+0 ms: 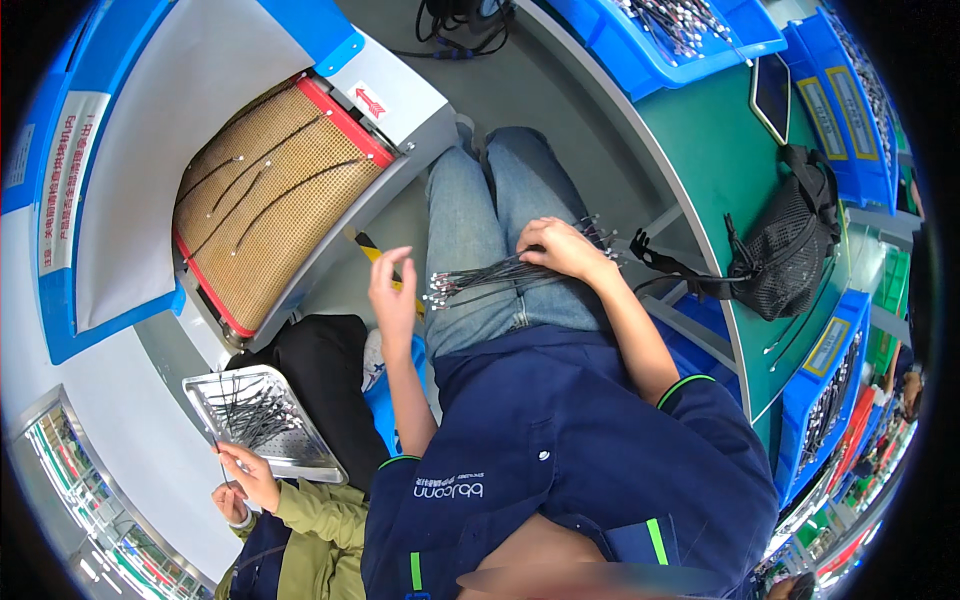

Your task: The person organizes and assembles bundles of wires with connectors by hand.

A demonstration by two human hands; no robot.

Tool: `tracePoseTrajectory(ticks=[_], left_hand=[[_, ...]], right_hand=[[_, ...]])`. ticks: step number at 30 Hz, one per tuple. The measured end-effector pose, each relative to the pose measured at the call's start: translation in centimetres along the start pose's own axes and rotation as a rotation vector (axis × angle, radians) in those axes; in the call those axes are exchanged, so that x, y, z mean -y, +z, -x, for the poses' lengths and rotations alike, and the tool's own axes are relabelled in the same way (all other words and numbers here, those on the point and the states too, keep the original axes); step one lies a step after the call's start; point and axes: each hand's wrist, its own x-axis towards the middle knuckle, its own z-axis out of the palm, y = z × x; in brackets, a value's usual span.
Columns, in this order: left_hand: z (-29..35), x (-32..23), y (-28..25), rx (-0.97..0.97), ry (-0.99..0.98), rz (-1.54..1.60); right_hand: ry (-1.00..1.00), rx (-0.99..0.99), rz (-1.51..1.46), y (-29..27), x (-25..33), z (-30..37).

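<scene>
A bundle of short black cables (478,281) with small pale connectors at the ends lies across my lap. My right hand (560,247) is closed around the bundle toward its right end, fingers curled over the top. Off the bundle's left end, my left hand (394,290) is raised with fingers apart and nothing in it. It is between my thigh and the conveyor machine. On the tan mesh belt (285,185) of that machine, at the left, several single black cables (262,180) lie spread out.
At lower left a co-worker's hands (245,480) hold a thin dark cable beside a metal tray (325,463) of cables. To my right a green table (690,150) bears a black mesh bag (795,240), a tablet (770,97) and a blue bin (650,65) of cables.
</scene>
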Motion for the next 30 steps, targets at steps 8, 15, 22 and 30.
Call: tracePoseTrajectory(ticks=[8,15,22,30], left_hand=[[3.6,-3.9,3.4,0.379,0.096,-0.118],[5.6,-10.4,4.8,0.441,0.135,-0.153],[5.8,-16.8,5.9,0.352,0.254,-0.202],[6.9,-19.8,7.6,0.745,0.246,-0.298]], right_hand=[[-0.059,-0.162,-0.223,-5.1,0.7,3.9],[-0.118,-0.224,-0.207,-10.3,1.7,8.5],[-0.245,-0.224,-0.161,-14.6,5.0,11.8],[-0.207,-0.316,-0.014,-20.1,6.6,15.1]])
